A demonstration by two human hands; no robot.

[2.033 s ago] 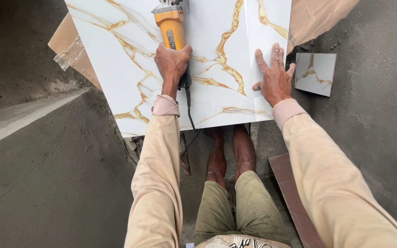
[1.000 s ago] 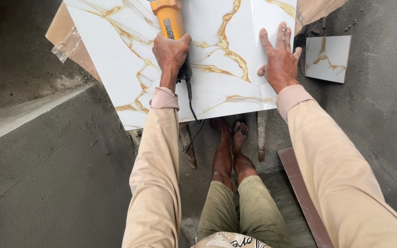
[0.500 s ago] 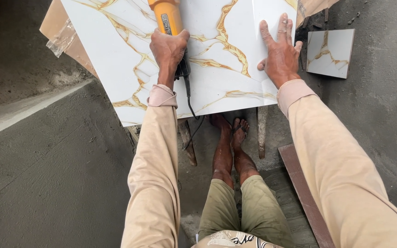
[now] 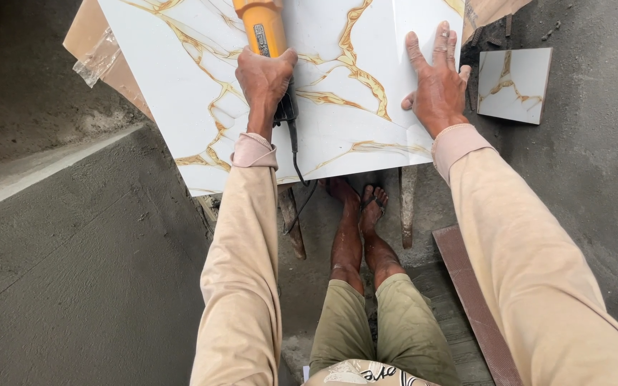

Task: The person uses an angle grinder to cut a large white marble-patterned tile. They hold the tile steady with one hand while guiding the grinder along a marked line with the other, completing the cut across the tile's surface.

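A large white tile with gold veins (image 4: pixel 202 78) lies flat in front of me, raised on supports. My left hand (image 4: pixel 265 75) grips the rear of a yellow angle grinder (image 4: pixel 259 25) that rests on the tile and runs out of view at the top. Its black cord (image 4: pixel 296 154) hangs off the tile's near edge. My right hand (image 4: pixel 435 84) is pressed flat on the tile's right part, fingers spread, holding nothing.
A small offcut of the same tile (image 4: pixel 513 84) lies on the concrete to the right. Cardboard (image 4: pixel 91 46) sticks out under the tile's left side. My bare legs and feet (image 4: pixel 355 221) stand under the near edge. A reddish plank (image 4: pixel 475 300) lies at right.
The view has shifted so the tile sits higher in frame. Both hands kept their hold; the grinder has crept slightly forward along the tile.
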